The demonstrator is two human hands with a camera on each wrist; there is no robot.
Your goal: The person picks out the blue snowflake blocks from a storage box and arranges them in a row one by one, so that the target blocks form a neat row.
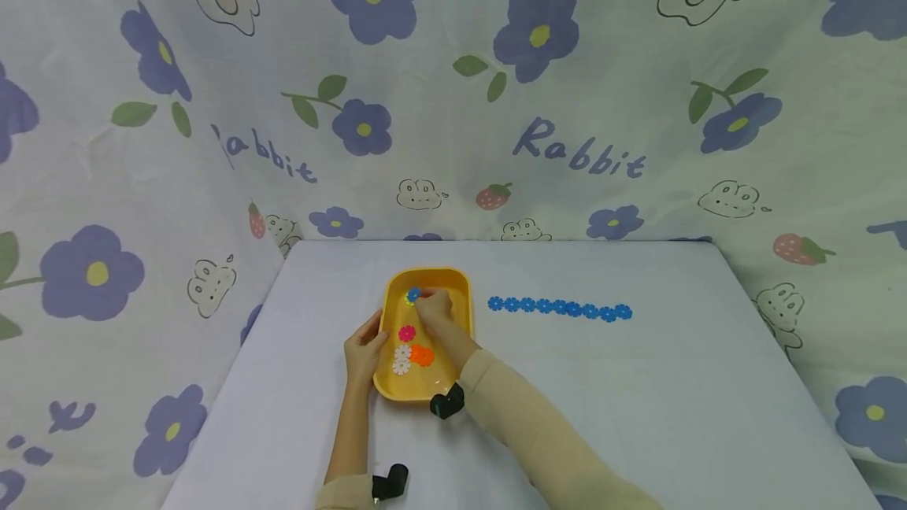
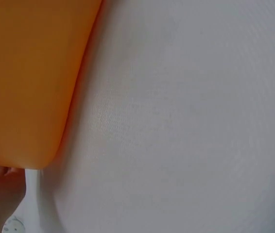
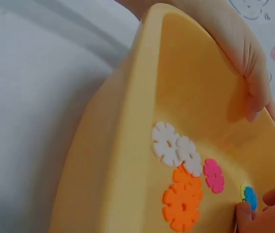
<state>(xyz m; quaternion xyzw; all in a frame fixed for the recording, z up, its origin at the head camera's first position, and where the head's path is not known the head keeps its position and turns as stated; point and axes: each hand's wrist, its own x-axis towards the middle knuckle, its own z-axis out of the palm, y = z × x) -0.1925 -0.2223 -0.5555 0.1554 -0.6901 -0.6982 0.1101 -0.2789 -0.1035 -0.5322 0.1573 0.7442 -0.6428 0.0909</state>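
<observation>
A yellow tray point(image 1: 464, 313) stands on the white table, and the left hand point(image 1: 364, 346) grips its left rim, with the thumb over the edge. Inside the far part of the tray, the right hand point(image 1: 434, 307) has its thumb and finger at a blue flower-shaped plastic piece point(image 3: 250, 198), seemingly pinching it. Partly behind that lies a yellow piece point(image 3: 243, 190). Nearer in the tray are a pink piece point(image 1: 407, 333), two white pieces point(image 1: 401, 360) and overlapping orange pieces point(image 1: 422, 356). The left wrist view shows mostly the tray's outer wall point(image 2: 30, 82).
To the right of the tray, a row of several blue flower-shaped pieces point(image 1: 560, 307) runs sideways on the white table point(image 1: 638, 400). A patterned cloth point(image 1: 453, 116) hangs behind and at the sides.
</observation>
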